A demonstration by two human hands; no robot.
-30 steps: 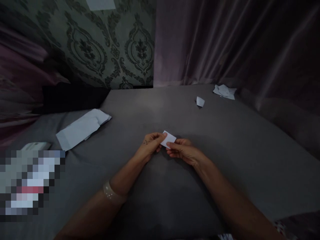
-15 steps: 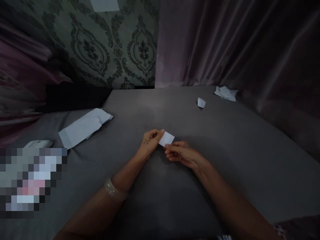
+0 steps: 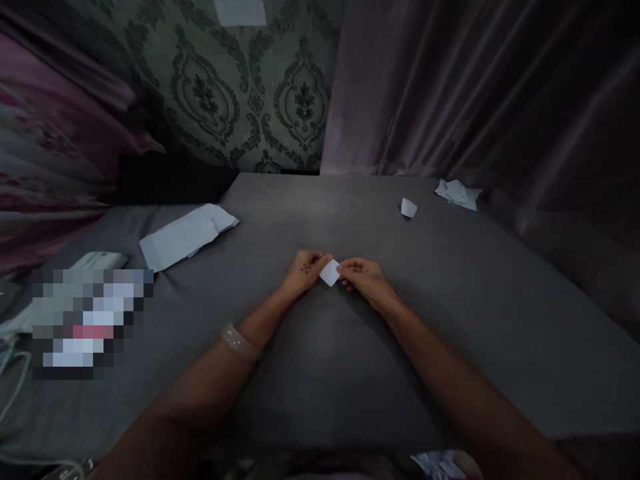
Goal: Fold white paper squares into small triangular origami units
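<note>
Between my two hands is a small white square of paper [image 3: 330, 273], turned so that one corner points down towards me. My left hand [image 3: 303, 270] pinches its upper left edge, thumb on top. On the opposite side my right hand [image 3: 363, 277] grips the right corner between thumb and fingertips. The paper is held just over the grey sheet [image 3: 320, 373]; I cannot tell whether it touches. A pale bracelet [image 3: 241, 341] circles my left forearm.
White paper sheets [image 3: 190, 233] lie to the left, near a pixelated object [image 3: 93, 323] and a cable [image 3: 23, 373]. A small folded paper piece [image 3: 409, 208] and crumpled papers [image 3: 458, 194] rest at the far right. A black cloth [image 3: 175, 179] lies at the back left.
The paper has turned so a corner points down. My right hand has moved up from its lower edge to its right corner. The view has shifted, bringing more of the near left side into sight.
</note>
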